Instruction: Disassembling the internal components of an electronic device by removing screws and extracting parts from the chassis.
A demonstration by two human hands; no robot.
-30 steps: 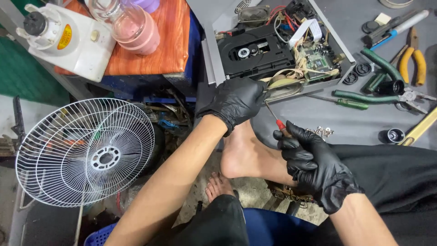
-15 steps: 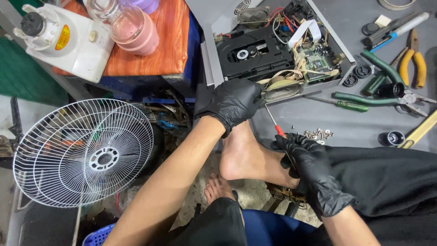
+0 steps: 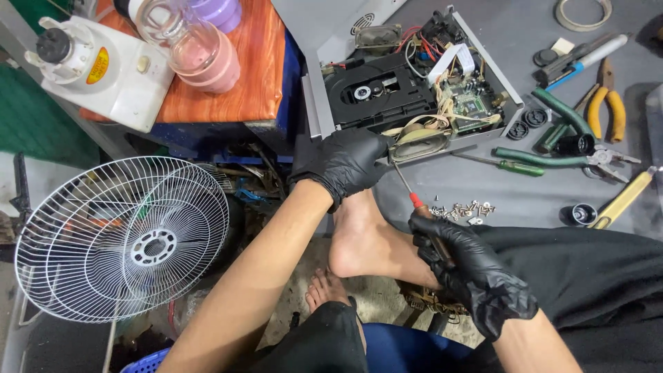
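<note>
While my gloved left hand (image 3: 343,164) is pressing closed on the opened disc player (image 3: 414,90) to steady its front edge, my right hand (image 3: 469,273) is gripping a screwdriver (image 3: 421,211), tip angled up toward that braced corner.

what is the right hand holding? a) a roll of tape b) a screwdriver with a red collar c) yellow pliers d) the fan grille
b: the right hand grips a screwdriver whose tip points at the front edge of the opened disc player.
</note>
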